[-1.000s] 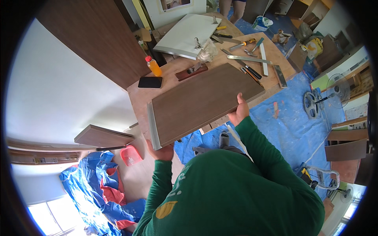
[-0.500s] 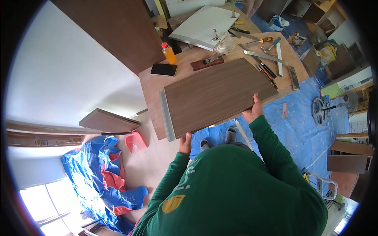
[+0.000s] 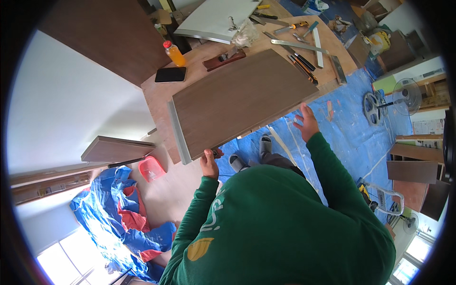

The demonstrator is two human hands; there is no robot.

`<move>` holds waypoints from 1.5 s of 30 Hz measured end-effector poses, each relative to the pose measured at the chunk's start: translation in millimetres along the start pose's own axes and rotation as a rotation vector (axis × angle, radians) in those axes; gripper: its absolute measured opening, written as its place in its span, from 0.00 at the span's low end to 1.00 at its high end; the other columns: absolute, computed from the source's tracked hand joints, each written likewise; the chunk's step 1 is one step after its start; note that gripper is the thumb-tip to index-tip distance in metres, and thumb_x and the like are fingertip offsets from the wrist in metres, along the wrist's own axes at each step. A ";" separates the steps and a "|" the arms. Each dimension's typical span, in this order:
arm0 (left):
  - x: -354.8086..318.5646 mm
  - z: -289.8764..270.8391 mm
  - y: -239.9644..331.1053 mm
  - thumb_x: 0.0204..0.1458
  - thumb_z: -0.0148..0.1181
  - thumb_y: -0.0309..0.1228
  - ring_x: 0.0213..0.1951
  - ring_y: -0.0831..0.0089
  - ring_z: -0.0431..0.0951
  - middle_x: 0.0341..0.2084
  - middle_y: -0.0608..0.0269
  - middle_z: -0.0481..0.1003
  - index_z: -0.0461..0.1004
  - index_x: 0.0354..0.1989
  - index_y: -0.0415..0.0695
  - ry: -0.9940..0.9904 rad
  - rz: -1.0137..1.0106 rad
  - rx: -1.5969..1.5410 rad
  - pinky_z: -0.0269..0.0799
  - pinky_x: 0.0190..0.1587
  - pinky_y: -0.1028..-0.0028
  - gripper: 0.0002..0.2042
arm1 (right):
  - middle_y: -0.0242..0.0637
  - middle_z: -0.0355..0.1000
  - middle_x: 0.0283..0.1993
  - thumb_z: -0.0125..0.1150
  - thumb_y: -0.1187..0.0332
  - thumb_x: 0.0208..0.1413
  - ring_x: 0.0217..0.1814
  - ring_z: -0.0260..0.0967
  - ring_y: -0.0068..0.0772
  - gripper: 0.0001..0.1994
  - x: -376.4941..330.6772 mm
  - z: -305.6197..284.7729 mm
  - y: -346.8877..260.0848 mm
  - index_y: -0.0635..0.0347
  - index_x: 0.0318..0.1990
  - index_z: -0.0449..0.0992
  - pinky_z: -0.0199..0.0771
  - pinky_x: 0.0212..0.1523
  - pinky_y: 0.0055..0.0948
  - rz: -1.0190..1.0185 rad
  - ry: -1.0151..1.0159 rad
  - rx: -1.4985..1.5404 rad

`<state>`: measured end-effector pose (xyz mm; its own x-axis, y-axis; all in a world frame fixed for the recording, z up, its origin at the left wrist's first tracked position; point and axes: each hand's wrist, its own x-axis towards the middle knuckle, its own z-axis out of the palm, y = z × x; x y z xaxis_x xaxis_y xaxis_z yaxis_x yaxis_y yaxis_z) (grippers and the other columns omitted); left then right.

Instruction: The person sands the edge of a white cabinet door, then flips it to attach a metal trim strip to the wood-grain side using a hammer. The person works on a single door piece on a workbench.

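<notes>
A brown wood-grain panel (image 3: 247,99) lies at a slant on the workbench, a grey metal strip (image 3: 178,133) along its left end. My left hand (image 3: 209,165) is at the panel's near left corner, thumb over the edge and fingers curled below it; a dark patch at those fingers is unclear. Off the near right edge, my right hand (image 3: 308,122) is apart from the panel, fingers spread and holding nothing. Behind the panel lies a wooden hand plane (image 3: 223,60). Cutter knives (image 3: 304,66) lie by its right end.
On the workbench (image 3: 154,102) are a phone (image 3: 170,74), an orange drink bottle (image 3: 174,53), a steel ruler (image 3: 299,45), a hammer (image 3: 306,32) and a white board (image 3: 213,21). Blue sheeting (image 3: 342,114) covers the floor at right. A red dustpan (image 3: 152,169) sits at left.
My right hand has let go of the panel's near edge and opened. In the picture, the bench and panel have shifted left and up. My left hand stays by the near left corner.
</notes>
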<state>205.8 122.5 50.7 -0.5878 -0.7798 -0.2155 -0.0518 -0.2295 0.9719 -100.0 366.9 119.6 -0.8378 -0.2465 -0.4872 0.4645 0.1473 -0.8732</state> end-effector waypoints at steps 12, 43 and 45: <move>12.5 -7.3 54.5 0.62 0.44 0.70 0.30 0.65 0.83 0.27 0.56 0.79 0.76 0.40 0.34 -0.118 -0.148 0.028 0.76 0.35 0.69 0.41 | 0.31 0.74 0.47 0.53 0.34 0.65 0.54 0.72 0.31 0.29 63.6 -3.1 2.5 0.51 0.51 0.74 0.69 0.58 0.43 -0.023 -0.265 0.141; -18.2 -6.2 -19.4 0.62 0.45 0.68 0.14 0.64 0.75 0.14 0.58 0.70 0.72 0.29 0.37 0.015 -0.751 0.031 0.75 0.17 0.67 0.38 | 0.32 0.66 0.20 0.62 0.27 0.52 0.15 0.64 0.28 0.37 33.8 -25.0 53.9 0.58 0.21 0.70 0.58 0.16 0.29 0.291 0.067 -0.518; -17.0 -5.3 -32.0 0.60 0.45 0.71 0.15 0.61 0.78 0.13 0.56 0.72 0.73 0.29 0.38 0.001 -0.792 0.022 0.75 0.18 0.67 0.39 | 0.29 0.64 0.21 0.62 0.28 0.53 0.16 0.64 0.27 0.36 38.4 -21.1 56.8 0.58 0.27 0.72 0.58 0.17 0.27 0.305 0.097 -0.511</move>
<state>221.8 140.1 22.7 -0.3681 -0.3899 -0.8441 -0.4706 -0.7048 0.5308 -111.8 386.0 51.4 -0.7215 -0.0360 -0.6914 0.5117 0.6450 -0.5676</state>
